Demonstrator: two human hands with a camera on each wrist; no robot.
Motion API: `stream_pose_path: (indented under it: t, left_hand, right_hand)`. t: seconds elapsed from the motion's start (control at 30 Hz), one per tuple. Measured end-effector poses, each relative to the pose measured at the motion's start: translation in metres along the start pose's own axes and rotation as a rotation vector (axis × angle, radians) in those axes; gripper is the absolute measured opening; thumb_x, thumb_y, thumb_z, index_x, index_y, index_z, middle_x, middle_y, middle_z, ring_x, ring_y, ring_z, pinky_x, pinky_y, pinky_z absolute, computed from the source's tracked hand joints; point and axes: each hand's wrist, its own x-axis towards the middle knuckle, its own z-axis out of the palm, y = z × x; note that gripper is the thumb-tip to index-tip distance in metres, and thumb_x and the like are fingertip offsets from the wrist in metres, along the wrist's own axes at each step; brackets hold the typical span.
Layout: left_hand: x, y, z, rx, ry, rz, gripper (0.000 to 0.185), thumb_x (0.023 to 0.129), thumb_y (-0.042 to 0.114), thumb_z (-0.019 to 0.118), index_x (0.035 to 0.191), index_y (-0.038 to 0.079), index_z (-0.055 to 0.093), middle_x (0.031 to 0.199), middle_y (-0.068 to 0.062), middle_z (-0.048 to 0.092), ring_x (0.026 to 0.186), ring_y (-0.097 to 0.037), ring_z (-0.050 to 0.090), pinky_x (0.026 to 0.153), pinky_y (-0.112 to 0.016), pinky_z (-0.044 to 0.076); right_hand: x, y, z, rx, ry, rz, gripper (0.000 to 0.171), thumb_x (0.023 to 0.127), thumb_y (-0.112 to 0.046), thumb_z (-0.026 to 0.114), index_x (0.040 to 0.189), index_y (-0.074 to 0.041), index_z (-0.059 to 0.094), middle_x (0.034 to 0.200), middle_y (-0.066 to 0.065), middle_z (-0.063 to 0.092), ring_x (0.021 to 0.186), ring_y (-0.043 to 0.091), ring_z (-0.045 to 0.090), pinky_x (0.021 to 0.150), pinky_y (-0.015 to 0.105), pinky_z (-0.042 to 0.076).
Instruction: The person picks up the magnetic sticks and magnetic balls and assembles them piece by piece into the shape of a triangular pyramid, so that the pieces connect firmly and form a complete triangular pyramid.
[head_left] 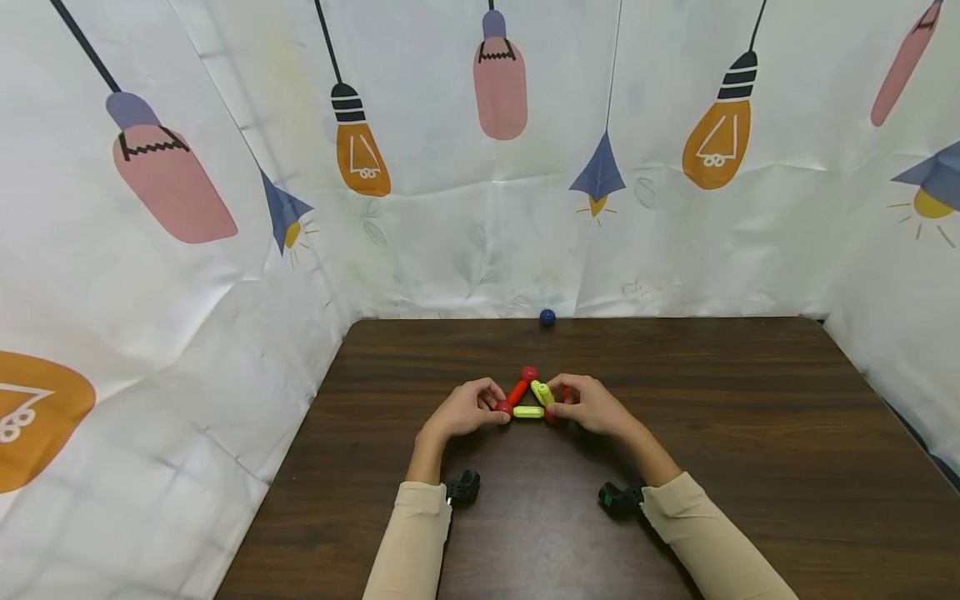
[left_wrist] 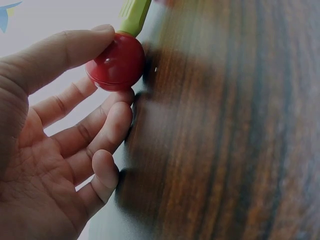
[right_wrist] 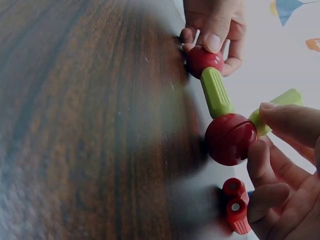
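Note:
Red balls and short sticks form a small triangle on the table. My left hand [head_left: 468, 408] pinches the left red ball [left_wrist: 117, 62] between thumb and fingers. From that ball a yellow-green stick [right_wrist: 217, 92] runs across to the right red ball [right_wrist: 231, 140]. A red stick [head_left: 517, 392] leads from the left ball up to the far red ball [head_left: 529, 374]. My right hand [head_left: 596, 406] pinches another yellow-green stick [right_wrist: 257, 122] beside the right ball, its thumb and fingertips close to that ball. The right hand partly hides this corner in the head view.
Loose red sticks [right_wrist: 237, 212] with silver-tipped ends lie beside the right hand. A blue ball [head_left: 547, 317] sits at the far edge of the brown wooden table [head_left: 750, 467]. Behind the table hangs a white cloth [head_left: 480, 242] printed with lamps.

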Motion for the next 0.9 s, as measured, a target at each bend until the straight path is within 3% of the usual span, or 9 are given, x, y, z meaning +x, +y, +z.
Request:
stream_pose_path:
  t: [0.23,0.43,0.67,0.9]
  left_hand:
    - [0.0,0.0,0.0,0.002,0.0,0.001,0.025,0.087,0.024,0.083,0.104,0.014,0.067,0.094,-0.003,0.065,0.075,-0.016,0.06,0.066,-0.03,0.049]
    - [-0.002,0.001,0.0,0.0,0.0,-0.001,0.026,0.087,0.024,0.083,0.104,0.014,0.067,0.094,-0.004,0.065,0.075,-0.017,0.059,0.066,-0.03,0.049]
    - [-0.002,0.0,-0.001,-0.001,-0.001,0.001,0.026,0.087,0.024,0.083,0.105,0.014,0.067,0.095,-0.004,0.065,0.074,-0.017,0.058,0.065,-0.03,0.049]
    - [-0.001,0.0,-0.001,-0.006,0.004,-0.001,0.026,0.087,0.023,0.083,0.105,0.013,0.067,0.094,-0.005,0.065,0.075,-0.017,0.058,0.066,-0.03,0.048]
  right_hand:
    - [-0.002,0.006,-0.013,0.064,0.016,-0.013,0.027,0.097,-0.02,0.072,0.121,-0.009,0.068,0.103,0.008,0.068,0.076,0.021,0.062,0.064,0.029,0.051]
    - [-0.006,0.013,-0.027,0.112,0.102,0.047,0.028,0.102,-0.018,0.064,0.124,0.0,0.065,0.091,0.017,0.066,0.073,0.03,0.061,0.063,0.033,0.051]
    - [-0.007,0.019,-0.031,0.132,0.147,0.123,0.027,0.101,-0.016,0.065,0.124,-0.002,0.065,0.092,0.021,0.063,0.075,0.034,0.06,0.062,0.032,0.05]
    - [-0.006,0.025,-0.028,0.097,0.197,0.217,0.027,0.099,-0.017,0.068,0.123,-0.005,0.065,0.084,0.012,0.064,0.069,0.024,0.056,0.058,0.03,0.045]
